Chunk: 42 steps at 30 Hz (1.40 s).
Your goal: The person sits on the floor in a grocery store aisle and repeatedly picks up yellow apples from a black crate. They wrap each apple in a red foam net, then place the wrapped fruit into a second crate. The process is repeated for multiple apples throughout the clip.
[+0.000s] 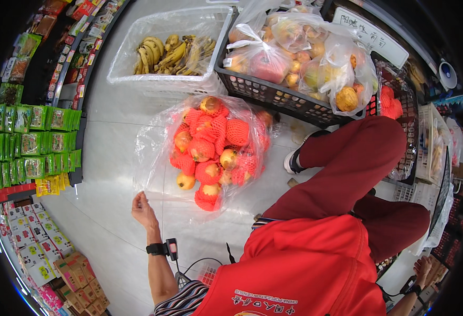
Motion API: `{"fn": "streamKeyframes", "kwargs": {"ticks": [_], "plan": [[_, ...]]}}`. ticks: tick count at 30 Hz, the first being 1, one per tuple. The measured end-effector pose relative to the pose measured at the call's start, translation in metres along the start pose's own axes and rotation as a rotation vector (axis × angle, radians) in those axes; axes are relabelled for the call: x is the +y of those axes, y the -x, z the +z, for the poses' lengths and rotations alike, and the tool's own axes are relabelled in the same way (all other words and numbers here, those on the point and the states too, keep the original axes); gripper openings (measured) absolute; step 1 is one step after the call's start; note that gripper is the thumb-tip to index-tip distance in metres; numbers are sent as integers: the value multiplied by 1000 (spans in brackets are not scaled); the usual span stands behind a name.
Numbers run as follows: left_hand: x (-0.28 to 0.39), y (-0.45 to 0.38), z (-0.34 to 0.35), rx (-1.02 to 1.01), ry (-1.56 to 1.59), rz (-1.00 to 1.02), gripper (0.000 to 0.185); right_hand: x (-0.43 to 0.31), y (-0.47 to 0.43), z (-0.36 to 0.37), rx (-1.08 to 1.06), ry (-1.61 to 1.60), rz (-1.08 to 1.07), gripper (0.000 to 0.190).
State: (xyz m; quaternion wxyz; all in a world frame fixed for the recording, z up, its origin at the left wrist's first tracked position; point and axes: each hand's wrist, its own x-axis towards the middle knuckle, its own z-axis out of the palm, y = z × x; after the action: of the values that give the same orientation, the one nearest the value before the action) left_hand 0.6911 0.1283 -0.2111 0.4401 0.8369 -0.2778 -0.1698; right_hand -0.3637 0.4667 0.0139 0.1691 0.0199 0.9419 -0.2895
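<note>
Pomegranates in red foam nets [211, 150] lie in a large clear plastic bag [148, 150] spread open on the floor. At the bag's lower left edge is my left hand [142, 209], its fingers curled and seemingly pinching the film. My right hand [424, 270] is far off at the lower right, beside my body, with its fingers apart and nothing visible in it. Beyond the pomegranates stand a white crate [168, 85] lined with clear plastic and holding bananas [172, 53], and a black crate [279, 93] piled with bagged fruit [269, 65].
Shelves of green snack packets [30, 138] line the left side. Stacked cartons [79, 272] stand at the lower left. A white sign [369, 35] with handwriting leans behind the black crate. Another black crate [409, 130] is to the right of my bent legs [334, 170].
</note>
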Motion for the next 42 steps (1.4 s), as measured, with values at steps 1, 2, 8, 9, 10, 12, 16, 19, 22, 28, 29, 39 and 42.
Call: {"fn": "streamKeyframes", "kwargs": {"ticks": [1, 2, 8, 9, 10, 12, 16, 19, 22, 28, 29, 39, 42], "plan": [[15, 1, 0, 37, -102, 236, 19, 14, 1, 1, 32, -22, 15, 10], [28, 6, -1, 42, -112, 268, 19, 9, -7, -11, -44, -20, 18, 10], [80, 64, 21, -229, -250, 229, 21, 45, -15, 15, -36, -9, 9, 10], [90, 66, 28, -246, -253, 265, 22, 68, -11, 13, -20, -27, 21, 10], [92, 70, 28, -256, -261, 277, 22, 72, -11, 10, -124, -61, 57, 13], [107, 70, 35, -288, -386, 346, 25, 94, -4, 22, -9, -59, 80, 13], [150, 67, 63, -417, -501, 531, 29, 148, 18, 27, -89, -136, 131, 16], [171, 58, 107, -510, -520, 684, 30, 200, 49, 30, -115, -183, 169, 22], [163, 35, 117, -708, -517, 651, 33, 146, 112, 78, -90, -176, 82, 18], [216, 26, 197, -710, -440, 1197, 41, 202, 131, 89, -42, -84, 190, 20], [267, 80, 221, -796, -634, 863, 66, 208, 135, 101, -70, -63, 177, 21], [457, 261, 325, -1019, 134, 1223, 43, 313, 140, 278, -501, 583, 38, 75], [475, 321, 327, -1137, 159, 1291, 39, 294, 133, 296, -512, 671, 30, 75]]}}
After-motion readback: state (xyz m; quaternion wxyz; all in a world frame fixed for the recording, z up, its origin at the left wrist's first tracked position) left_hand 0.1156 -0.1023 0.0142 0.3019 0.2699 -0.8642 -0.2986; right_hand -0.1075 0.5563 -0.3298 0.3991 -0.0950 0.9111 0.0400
